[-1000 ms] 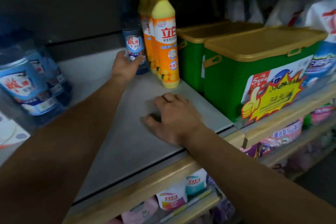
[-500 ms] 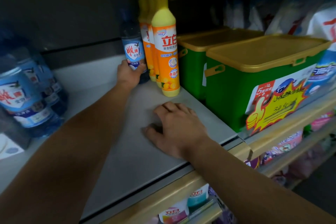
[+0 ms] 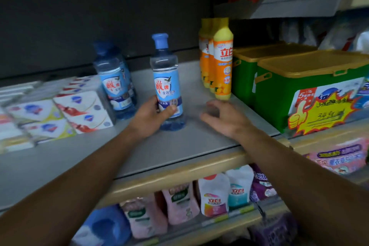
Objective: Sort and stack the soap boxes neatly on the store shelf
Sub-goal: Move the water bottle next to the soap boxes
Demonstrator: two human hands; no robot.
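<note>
Stacked white soap boxes point(image 3: 60, 114) with red, yellow and blue print stand in rows at the left of the grey shelf point(image 3: 179, 144). My left hand point(image 3: 151, 116) grips the lower part of an upright clear-blue bottle point(image 3: 166, 78) with a blue cap, standing mid-shelf. My right hand point(image 3: 225, 118) hovers just over the shelf to the right of that bottle, blurred, fingers loosely curled, holding nothing.
More blue bottles point(image 3: 115, 78) stand between the soap boxes and the held bottle. Yellow-orange detergent bottles point(image 3: 219, 58) and two green tubs with yellow lids point(image 3: 299, 78) fill the right. Refill pouches point(image 3: 215, 193) line the lower shelf.
My left hand has drawn the blue bottle forward and left, away from the yellow bottles. My right hand has lifted off the shelf. The view has swung left, showing the soap boxes.
</note>
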